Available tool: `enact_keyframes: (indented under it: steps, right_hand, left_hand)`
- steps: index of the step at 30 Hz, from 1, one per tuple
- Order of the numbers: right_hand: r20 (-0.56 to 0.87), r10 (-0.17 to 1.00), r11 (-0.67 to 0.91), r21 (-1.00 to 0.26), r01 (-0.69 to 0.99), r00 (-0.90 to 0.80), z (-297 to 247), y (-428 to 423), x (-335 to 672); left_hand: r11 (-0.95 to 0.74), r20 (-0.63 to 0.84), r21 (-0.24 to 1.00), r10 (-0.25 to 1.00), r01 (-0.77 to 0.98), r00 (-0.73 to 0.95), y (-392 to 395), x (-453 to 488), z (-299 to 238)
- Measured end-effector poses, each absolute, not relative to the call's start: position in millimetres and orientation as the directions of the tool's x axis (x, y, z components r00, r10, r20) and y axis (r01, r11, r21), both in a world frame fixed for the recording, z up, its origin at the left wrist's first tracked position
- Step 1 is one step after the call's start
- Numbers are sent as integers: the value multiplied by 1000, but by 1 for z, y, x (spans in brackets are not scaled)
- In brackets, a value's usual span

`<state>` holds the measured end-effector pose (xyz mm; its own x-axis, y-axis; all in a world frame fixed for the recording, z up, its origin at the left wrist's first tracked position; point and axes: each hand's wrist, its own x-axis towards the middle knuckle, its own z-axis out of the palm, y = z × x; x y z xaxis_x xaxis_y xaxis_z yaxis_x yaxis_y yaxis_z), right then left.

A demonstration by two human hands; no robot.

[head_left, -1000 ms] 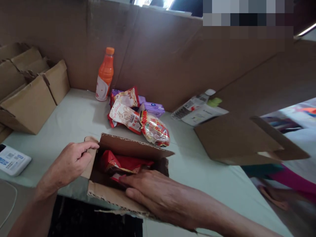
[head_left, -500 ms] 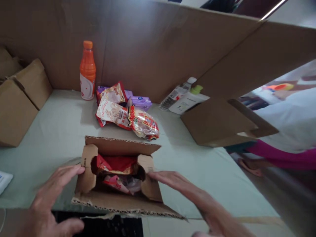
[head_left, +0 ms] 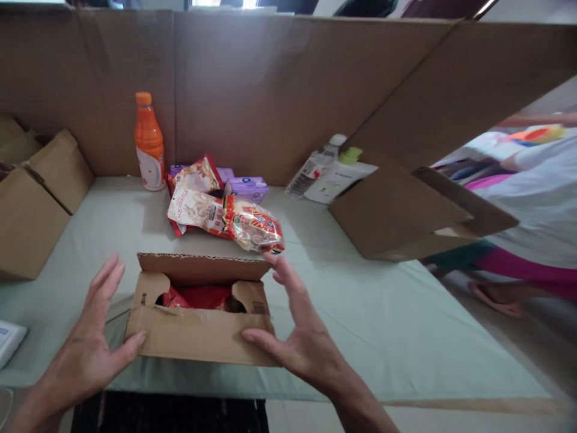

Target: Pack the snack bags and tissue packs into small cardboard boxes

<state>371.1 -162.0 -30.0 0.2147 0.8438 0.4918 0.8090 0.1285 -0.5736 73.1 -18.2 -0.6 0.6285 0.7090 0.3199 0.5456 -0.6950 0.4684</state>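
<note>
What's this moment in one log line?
left hand | right hand: open, thumbs at near flap | cardboard box: red packet inside, rear flap up

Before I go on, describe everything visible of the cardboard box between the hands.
The cardboard box is brown, its far flap raised with a ragged corrugated edge. Printed side flaps are folded in; the near flap bends inward, partly covering the opening, where a red packet shows. It sits on green cloth. Thumbs of the left hand and right hand lie over the near flap's ends.
</note>
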Motion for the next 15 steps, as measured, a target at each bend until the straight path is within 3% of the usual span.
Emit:
enact_keyframes:
  steps: [6,9,15]
  right_hand:
    - [555,831,346,-488,801,-20,-42,-171,380]
    - [447,893,318,-544,776,-53,-51,-186,380]
    - [333,940,283,-639,715,-74,-58,-175,383]
  left_hand:
    - [-772,364,523,585,361,724,-16,83,-11]
    - [-731,396,565,647,382,652,-25,80,-22]
    - [-610,189,606,734,511,653,-38,61,-36]
